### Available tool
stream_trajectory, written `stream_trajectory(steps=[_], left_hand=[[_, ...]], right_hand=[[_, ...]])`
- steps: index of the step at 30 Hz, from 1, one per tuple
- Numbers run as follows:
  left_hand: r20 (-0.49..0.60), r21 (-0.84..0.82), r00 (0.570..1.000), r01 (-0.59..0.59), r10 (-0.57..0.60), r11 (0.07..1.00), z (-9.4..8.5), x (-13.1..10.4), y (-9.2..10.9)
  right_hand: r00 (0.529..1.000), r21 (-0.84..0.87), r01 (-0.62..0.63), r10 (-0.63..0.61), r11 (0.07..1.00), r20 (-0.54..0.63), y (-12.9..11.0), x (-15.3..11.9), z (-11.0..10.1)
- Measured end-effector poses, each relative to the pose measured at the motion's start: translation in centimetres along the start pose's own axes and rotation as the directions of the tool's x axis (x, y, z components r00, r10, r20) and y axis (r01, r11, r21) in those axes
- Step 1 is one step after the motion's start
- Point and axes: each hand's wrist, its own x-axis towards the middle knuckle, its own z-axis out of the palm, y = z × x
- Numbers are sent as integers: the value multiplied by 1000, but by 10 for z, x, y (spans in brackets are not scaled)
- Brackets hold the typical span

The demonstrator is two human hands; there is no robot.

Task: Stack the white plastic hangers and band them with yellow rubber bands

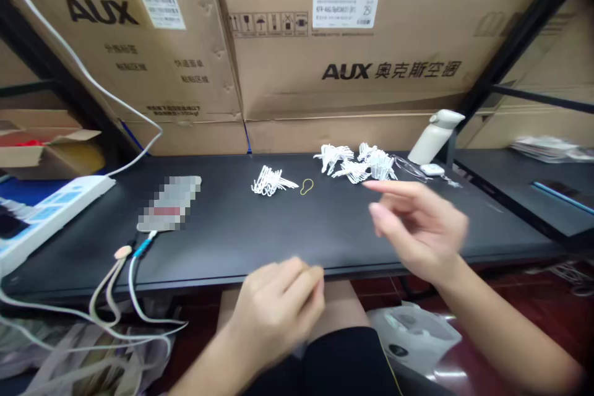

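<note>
My left hand (283,300) is closed in a loose fist at the front edge of the dark table (223,241), over my lap; whether its curled fingers hold anything is hidden. My right hand (417,223) hovers above the table's right half, thumb and index finger apart, nothing visible between them. Beyond its fingertips lie several bundles of white hook-like pieces (352,170). Farther left is one separate bundle of similar white pieces (270,181). Beside that bundle, on its right, rests a small yellow rubber band (307,186).
A phone (171,204) with a charging cable lies at the left, near a white power strip (58,213). A pale bottle (434,137) and a small white case (432,170) stand at the back right. Cardboard boxes (288,86) line the back.
</note>
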Motion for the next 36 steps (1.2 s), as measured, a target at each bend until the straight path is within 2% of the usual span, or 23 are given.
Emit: stream_trajectory(steps=[3, 6, 9, 12, 15, 17, 20, 24, 26, 29, 32, 36], left_hand=[[39, -44, 989, 146, -144, 988, 19, 57, -57], [84, 51, 968, 232, -236, 971, 33, 104, -122], [169, 159, 918, 335, -360, 929, 48, 130, -176], [243, 93, 873, 413, -423, 906, 65, 134, -210], [308, -90, 819, 531, -483, 843, 77, 126, -227], [284, -170, 799, 586, -530, 792, 80, 120, -234], [294, -287, 768, 639, -569, 713, 79, 113, -241], [333, -366, 739, 674, -586, 642, 76, 108, -248], [288, -380, 722, 689, -629, 617, 76, 106, -252], [124, -413, 655, 717, -746, 561, 78, 106, -260], [-30, -498, 593, 689, -805, 527, 77, 108, -269], [-95, -605, 512, 651, -854, 458, 73, 110, -273]], right_hand=[[971, -52, -123, 131, 991, 202, 45, 25, 35], [918, -105, -196, 220, 975, 331, 85, 44, 65], [906, -178, -115, 176, 977, 386, 113, 60, 87], [898, -243, -15, 121, 970, 424, 132, 74, 107], [887, -249, 0, 115, 969, 446, 143, 85, 124], [863, -236, 3, 117, 972, 492, 146, 90, 132], [833, -227, 1, 125, 974, 540, 147, 92, 140], [833, -209, -24, 135, 978, 536, 146, 90, 151], [836, -203, -43, 146, 978, 528, 146, 90, 158], [843, -222, -75, 181, 972, 507, 146, 93, 172], [841, -230, -104, 208, 968, 499, 147, 98, 184], [851, -229, -104, 206, 968, 483, 147, 99, 193]])
